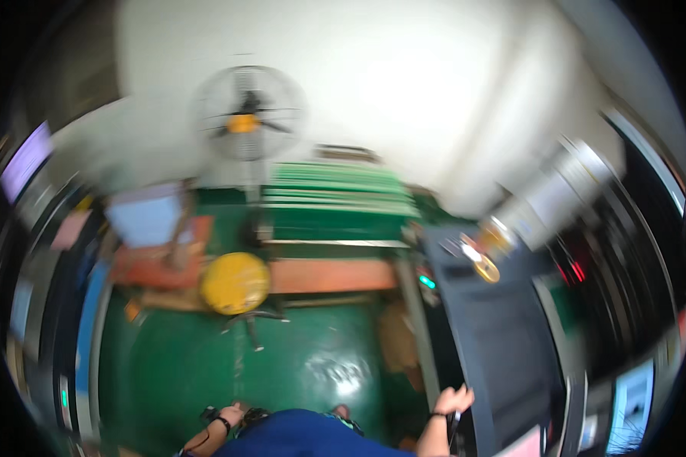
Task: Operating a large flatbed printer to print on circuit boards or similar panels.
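My left hand [232,413] hangs low over the green floor, just left of my blue-clad body. It wears a dark wristband, and its fingers are too blurred to read. A small dark object [208,413] shows beside that wrist, and I cannot tell whether the hand touches it. My right hand [455,400] is at the near left edge of the dark grey worktop [503,343]. Its fingers look curled in, and what they hold, if anything, is hidden. A dark band circles that wrist as well.
A yellow round stool [235,283] stands ahead on the green floor [305,343]. Behind it are an orange platform [331,276], stacked green panels [335,194] and a standing fan [248,114]. A grey-white cylindrical machine part [556,194] overhangs the worktop's far end. A lit screen [631,407] is at right.
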### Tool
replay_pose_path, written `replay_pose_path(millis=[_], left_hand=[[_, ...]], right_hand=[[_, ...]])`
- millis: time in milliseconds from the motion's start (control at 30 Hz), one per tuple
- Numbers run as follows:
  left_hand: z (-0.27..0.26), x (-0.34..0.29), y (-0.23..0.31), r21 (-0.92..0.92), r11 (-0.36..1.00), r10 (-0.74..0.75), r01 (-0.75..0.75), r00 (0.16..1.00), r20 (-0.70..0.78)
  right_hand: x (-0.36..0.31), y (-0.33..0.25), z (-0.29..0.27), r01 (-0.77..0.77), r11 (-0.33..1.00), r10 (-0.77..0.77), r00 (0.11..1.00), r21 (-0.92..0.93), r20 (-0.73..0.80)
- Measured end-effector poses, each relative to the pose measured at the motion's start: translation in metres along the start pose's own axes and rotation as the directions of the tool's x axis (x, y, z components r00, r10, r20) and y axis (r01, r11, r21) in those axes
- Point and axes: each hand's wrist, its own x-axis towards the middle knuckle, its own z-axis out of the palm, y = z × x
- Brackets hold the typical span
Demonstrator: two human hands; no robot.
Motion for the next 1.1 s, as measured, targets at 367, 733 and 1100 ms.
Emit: replay_pose_path(millis=[367, 733, 1100], left_hand=[[-0.095, -0.041, -0.118, -0.336, 0.88, -0.441, 0.335, 0.839, -0.318], [-0.084, -0.127, -0.203, -0.869, 0.441, -0.814, 0.226, 0.509, -0.28], [0.026, -0.143, -0.227, -0.724, 0.354, -0.823, 0.592, 0.566, 0.06]], right_hand=[[-0.236, -0.429, -0.059, 0.084, 0.098, -0.74, -0.66, 0.992, 0.129], [-0.308, -0.567, -0.038, 0.198, -0.428, -0.585, -0.805, 0.882, -0.103], [-0.375, -0.718, 0.025, 0.293, -0.389, -0.18, -0.954, 0.873, 0.24]])
